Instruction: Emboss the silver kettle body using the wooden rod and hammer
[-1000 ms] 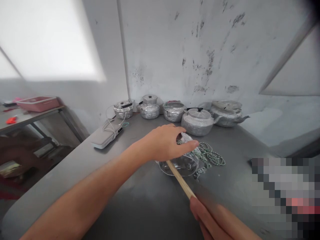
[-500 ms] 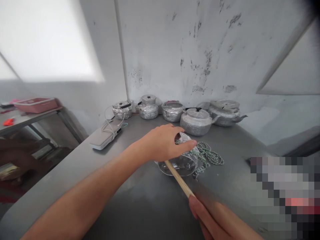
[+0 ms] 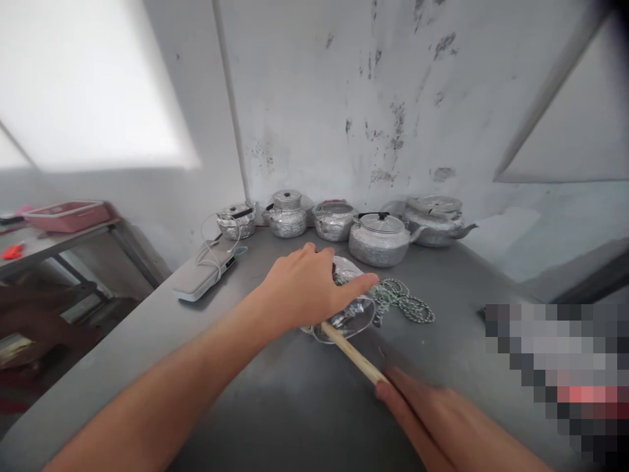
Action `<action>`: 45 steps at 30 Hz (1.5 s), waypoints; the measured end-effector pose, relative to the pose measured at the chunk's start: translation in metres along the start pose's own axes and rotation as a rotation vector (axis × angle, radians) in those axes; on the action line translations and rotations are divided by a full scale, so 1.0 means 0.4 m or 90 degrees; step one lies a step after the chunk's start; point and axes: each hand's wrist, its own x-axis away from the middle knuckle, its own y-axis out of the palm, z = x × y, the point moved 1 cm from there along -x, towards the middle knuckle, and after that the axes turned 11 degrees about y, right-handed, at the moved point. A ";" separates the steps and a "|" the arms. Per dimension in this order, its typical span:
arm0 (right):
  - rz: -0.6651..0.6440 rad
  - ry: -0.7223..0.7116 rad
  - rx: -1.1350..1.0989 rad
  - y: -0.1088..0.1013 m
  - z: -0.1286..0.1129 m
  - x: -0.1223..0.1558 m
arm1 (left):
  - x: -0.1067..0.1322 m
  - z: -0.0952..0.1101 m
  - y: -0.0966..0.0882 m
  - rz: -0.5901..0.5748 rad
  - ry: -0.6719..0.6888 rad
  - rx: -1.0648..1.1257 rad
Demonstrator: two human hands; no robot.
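Observation:
A silver metal pot (image 3: 364, 321) lies tilted on the grey table with its mouth toward me. My left hand (image 3: 304, 288) is closed over its upper left side, thumb stretched across to the right, and covers much of the pot. In my right hand (image 3: 417, 406) is a wooden stick (image 3: 354, 355). The far end of the stick reaches the pot's mouth near the left of the rim; whether its tip touches the inside is hidden. A green-and-white braided cord (image 3: 415, 307) is by the pot and trails onto the table at its right.
Several silver kettles and pots, among them a kettle with a black knob (image 3: 381, 242), stand along the wall. A grey power bank (image 3: 204, 272) with a white cable lies at the left. A pink basket (image 3: 69, 216) sits on a side table. The lower right is pixelated.
The pot's mouth has turned and moved slightly left under my left hand. The stick lies at a flatter angle, and my right hand has shifted a little right.

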 end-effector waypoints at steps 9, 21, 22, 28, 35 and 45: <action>-0.009 -0.036 -0.035 0.003 -0.024 -0.011 | 0.011 0.006 -0.016 -0.033 -0.104 -0.049; -0.014 -0.076 -0.081 -0.020 -0.043 -0.023 | -0.003 -0.033 -0.048 -0.087 0.048 0.082; -0.011 -0.077 -0.093 -0.021 -0.044 -0.023 | -0.006 -0.041 -0.053 -0.106 0.058 0.093; 0.009 -0.081 -0.089 -0.027 -0.052 -0.013 | -0.025 -0.074 -0.052 -0.177 0.074 0.195; -0.040 -0.060 -0.089 -0.017 -0.051 -0.003 | -0.032 -0.077 -0.035 -0.172 0.113 0.265; -0.046 -0.031 -0.174 -0.008 -0.055 -0.006 | -0.038 -0.084 -0.033 -0.173 0.123 0.292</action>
